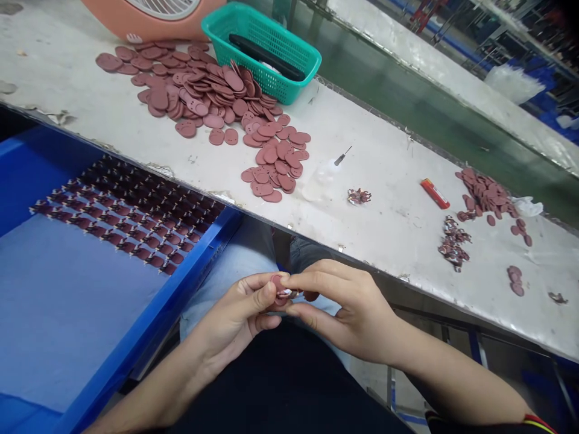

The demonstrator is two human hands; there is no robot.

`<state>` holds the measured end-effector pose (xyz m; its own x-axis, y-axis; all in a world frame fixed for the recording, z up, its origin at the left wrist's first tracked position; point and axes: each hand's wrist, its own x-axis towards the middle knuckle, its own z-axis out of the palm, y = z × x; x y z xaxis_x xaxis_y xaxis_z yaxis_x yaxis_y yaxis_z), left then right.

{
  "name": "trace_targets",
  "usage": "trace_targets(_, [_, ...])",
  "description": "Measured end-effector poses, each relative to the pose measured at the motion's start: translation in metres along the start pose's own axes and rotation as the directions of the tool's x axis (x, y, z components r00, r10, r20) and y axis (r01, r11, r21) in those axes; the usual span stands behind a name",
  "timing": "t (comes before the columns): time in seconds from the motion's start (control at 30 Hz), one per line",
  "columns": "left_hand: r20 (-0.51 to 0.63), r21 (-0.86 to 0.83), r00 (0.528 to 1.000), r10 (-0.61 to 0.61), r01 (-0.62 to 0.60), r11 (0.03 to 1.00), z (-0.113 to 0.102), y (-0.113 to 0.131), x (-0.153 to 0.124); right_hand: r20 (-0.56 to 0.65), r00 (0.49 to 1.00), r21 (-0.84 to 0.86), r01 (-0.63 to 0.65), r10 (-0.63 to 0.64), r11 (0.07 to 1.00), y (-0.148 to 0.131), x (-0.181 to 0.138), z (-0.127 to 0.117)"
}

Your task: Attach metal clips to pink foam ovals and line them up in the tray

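Nearest, above the lap, the left hand (244, 304) pinches a disc (277, 281) between thumb and fingers, and the right hand (348, 301) holds a narrow pinch on its other side, forefinger on top, thumb below. A small trinket (286, 293) with pale and dark bits sits against the disc between the fingertips; the fingers hide how the two join.

The disc is likely light and stiff, its matt face not very slippery. The trinket seems the fragile part, easily bent or knocked askew, so the disc's rounded edge looks like the safer hold, pressed gently.

To the left, a blue tray (149, 334) carries close-set rows (131, 211) of discs with trinkets; any one is best taken by its edge, clear of its neighbours.

Beyond the hands, on the table (393, 238), lie a needle-tipped bottle (324, 175), a few spare trinkets (359, 196) and, farther right, a cluster (453, 244) of more, near a red packet (435, 193) and a small pile (486, 190) of discs. A larger pile (203, 90) spreads back to a green basket (217, 33) and an orange fan (131, 24).
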<state>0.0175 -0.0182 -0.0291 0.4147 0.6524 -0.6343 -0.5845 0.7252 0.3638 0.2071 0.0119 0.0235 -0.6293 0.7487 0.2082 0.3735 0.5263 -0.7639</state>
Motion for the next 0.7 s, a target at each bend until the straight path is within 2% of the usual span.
trace_targets(0.17, [0.036,-0.064,0.999,-0.013,0.015,0.998,-0.003,0.0,0.001,-0.061,0.998,-0.003,-0.017,0.017,1.0,0.002,-0.002,-0.002])
trace_targets(0.4, [-0.024,-0.087,0.999,-0.044,0.042,0.995,-0.002,0.0,0.003,-0.068,0.998,0.062,-0.005,0.009,0.998,0.008,0.006,0.005])
trace_targets(0.7, [-0.02,-0.089,0.999,-0.026,0.024,0.996,-0.003,0.004,0.004,-0.051,0.997,0.152,-0.046,0.054,0.987,0.01,0.011,0.005])
